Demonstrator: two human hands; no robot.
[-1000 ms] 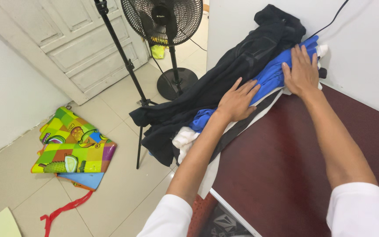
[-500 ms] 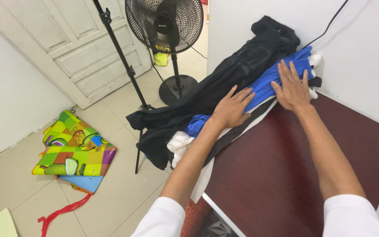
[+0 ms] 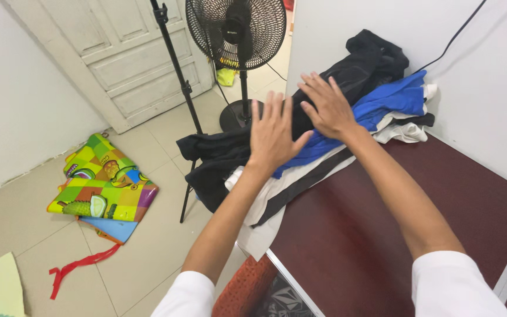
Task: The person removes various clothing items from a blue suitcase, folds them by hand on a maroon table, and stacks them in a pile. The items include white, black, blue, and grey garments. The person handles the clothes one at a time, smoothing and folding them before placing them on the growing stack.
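Both hands are lifted off the pile of clothes (image 3: 347, 111), fingers spread and grasping nothing: the left hand (image 3: 273, 132) hovers over the pile's near end, the right hand (image 3: 328, 107) over its middle. The pile lies along the far edge of the dark red table (image 3: 382, 223), against the white wall, with a black garment (image 3: 359, 70) on the far side, a blue one (image 3: 394, 100) on top and white cloth spilling over the table's corner. It looks heaped and unsorted, nothing folded, so the sorting seems barely begun. No packages or signs show; left of the table, on the floor, lie a bright patchwork mat (image 3: 104, 191) and a red ribbon (image 3: 77, 267), with a black fan (image 3: 236, 29) beyond
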